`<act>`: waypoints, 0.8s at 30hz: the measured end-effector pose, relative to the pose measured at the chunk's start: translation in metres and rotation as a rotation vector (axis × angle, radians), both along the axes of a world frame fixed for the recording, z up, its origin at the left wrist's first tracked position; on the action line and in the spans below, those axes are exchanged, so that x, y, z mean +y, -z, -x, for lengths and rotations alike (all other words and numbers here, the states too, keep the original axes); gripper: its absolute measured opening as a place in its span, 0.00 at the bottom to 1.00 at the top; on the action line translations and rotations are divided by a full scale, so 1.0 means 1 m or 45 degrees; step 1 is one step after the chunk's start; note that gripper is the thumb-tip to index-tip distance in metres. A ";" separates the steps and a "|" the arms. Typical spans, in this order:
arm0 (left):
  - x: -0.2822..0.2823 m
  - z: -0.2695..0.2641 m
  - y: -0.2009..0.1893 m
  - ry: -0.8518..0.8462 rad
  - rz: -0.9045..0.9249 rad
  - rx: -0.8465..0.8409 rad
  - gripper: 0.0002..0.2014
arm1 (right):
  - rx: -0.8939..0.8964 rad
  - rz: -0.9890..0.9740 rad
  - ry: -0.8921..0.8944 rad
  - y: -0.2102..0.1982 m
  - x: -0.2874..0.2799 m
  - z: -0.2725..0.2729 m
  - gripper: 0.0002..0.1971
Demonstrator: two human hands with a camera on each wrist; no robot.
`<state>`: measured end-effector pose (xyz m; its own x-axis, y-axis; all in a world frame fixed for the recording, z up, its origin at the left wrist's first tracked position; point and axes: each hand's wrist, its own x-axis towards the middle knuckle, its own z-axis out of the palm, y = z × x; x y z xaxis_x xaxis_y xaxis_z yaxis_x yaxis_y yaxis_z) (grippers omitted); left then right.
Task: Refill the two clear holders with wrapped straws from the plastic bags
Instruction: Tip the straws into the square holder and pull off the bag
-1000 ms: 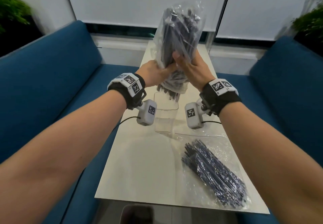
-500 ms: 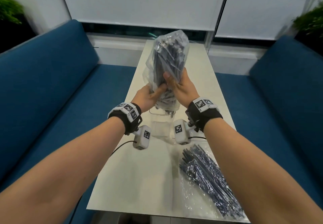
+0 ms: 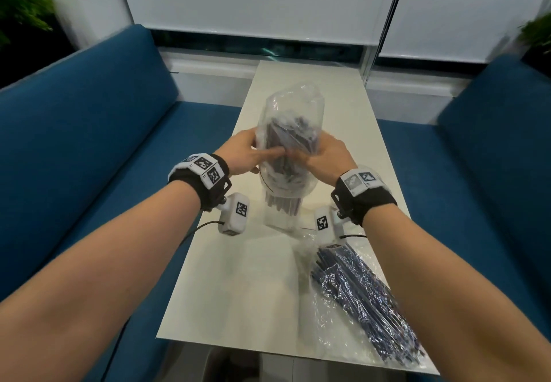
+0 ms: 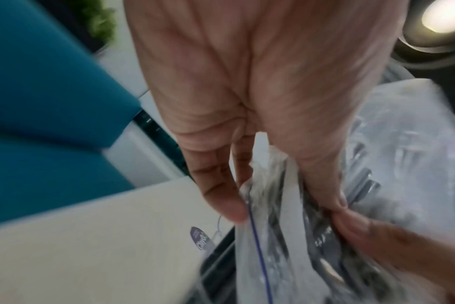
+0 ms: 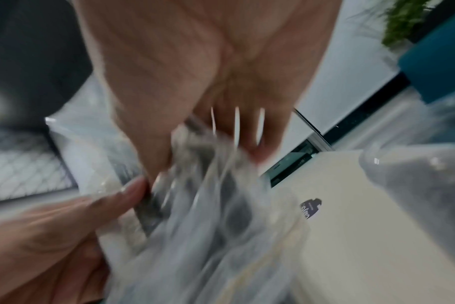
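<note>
A clear plastic bag (image 3: 290, 119) of dark wrapped straws is held upside down over a clear holder (image 3: 281, 217) on the white table (image 3: 238, 292). My left hand (image 3: 244, 155) grips the bag's left side and my right hand (image 3: 323, 158) grips its right side, thumbs meeting in front. Straw ends (image 3: 283, 203) poke out of the bag's mouth into the holder. Both wrist views show fingers pinching the crinkled bag (image 4: 286, 226) (image 5: 208, 195). A second bag of straws (image 3: 363, 301) lies flat at the near right of the table. No second holder shows.
Blue sofas (image 3: 74, 143) run along both sides of the narrow table. A small dark label (image 4: 199, 238) lies on the table beside the holder. Plants (image 3: 21, 9) stand in the back corners.
Both hands have lowered the bag from high above the table down to the holder, and straw ends have slid out of its mouth into the holder.
</note>
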<state>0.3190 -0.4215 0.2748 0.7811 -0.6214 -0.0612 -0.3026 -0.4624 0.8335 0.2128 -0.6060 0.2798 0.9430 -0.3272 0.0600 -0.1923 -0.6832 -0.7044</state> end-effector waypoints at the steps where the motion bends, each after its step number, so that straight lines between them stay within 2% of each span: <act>1: 0.000 0.002 -0.001 0.010 -0.031 -0.037 0.26 | 0.059 0.023 -0.029 0.000 0.000 0.000 0.22; 2: 0.001 0.002 -0.001 -0.004 -0.025 -0.046 0.24 | 0.058 0.031 -0.036 -0.002 -0.001 0.001 0.21; 4: 0.002 0.004 -0.003 -0.046 0.050 0.006 0.24 | -0.062 -0.054 0.077 -0.006 -0.002 0.002 0.28; 6: 0.003 0.007 -0.005 -0.023 0.035 0.065 0.26 | -0.021 -0.044 0.073 -0.009 0.000 0.003 0.32; 8: 0.003 0.009 -0.009 -0.002 0.041 0.078 0.27 | 0.077 0.056 0.006 -0.012 -0.001 0.003 0.29; 11: 0.006 0.009 -0.017 -0.047 0.073 0.075 0.29 | -0.069 -0.051 0.140 -0.021 -0.005 0.004 0.27; 14: 0.011 0.014 -0.028 0.001 -0.043 -0.028 0.24 | 0.155 0.074 -0.004 -0.027 -0.001 0.008 0.27; 18: 0.010 0.012 -0.039 -0.067 0.043 -0.003 0.21 | -0.086 0.031 0.172 -0.039 -0.001 0.010 0.22; 20: 0.009 0.012 -0.041 -0.035 -0.004 -0.045 0.24 | 0.039 0.124 0.064 -0.040 0.002 0.011 0.15; 22: 0.008 0.010 -0.043 -0.037 -0.022 -0.087 0.30 | 0.238 0.225 -0.091 -0.040 0.005 0.015 0.15; 24: 0.009 0.008 -0.046 -0.048 -0.002 -0.072 0.33 | 0.181 0.202 -0.063 -0.044 0.004 0.019 0.15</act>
